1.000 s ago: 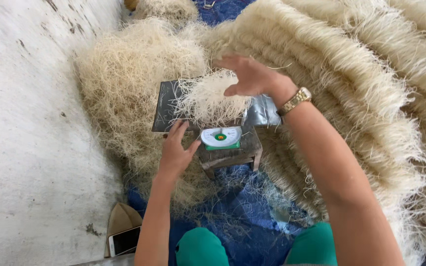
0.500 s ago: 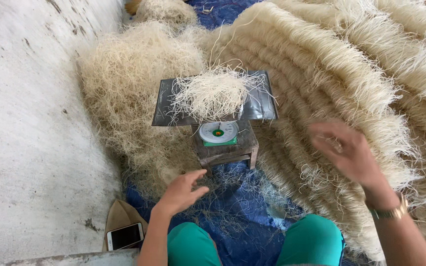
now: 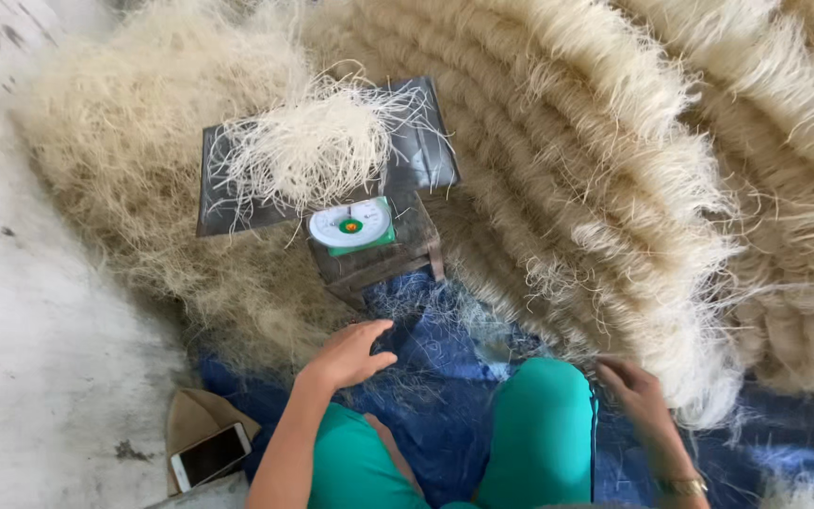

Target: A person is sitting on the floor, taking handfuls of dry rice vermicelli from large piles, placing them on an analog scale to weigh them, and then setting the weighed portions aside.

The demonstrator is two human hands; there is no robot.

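Both our hands have drawn back from the scale (image 3: pixel 350 226) since a moment ago. Our left hand (image 3: pixel 349 353) hovers below it, fingers loosely spread, empty. Our right hand (image 3: pixel 635 388), lower right of the scale, brushes the fibre rows (image 3: pixel 614 188), half open, seemingly empty. We judge weighing underway; next needs more wiry, pale strands for the tuft (image 3: pixel 308 146) on the dark tray (image 3: pixel 421 155).

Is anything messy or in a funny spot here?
Yes. The pale fibre bundle sprawls over the edges of the scale's dark tray, and a phone lies on the floor by loose strands.
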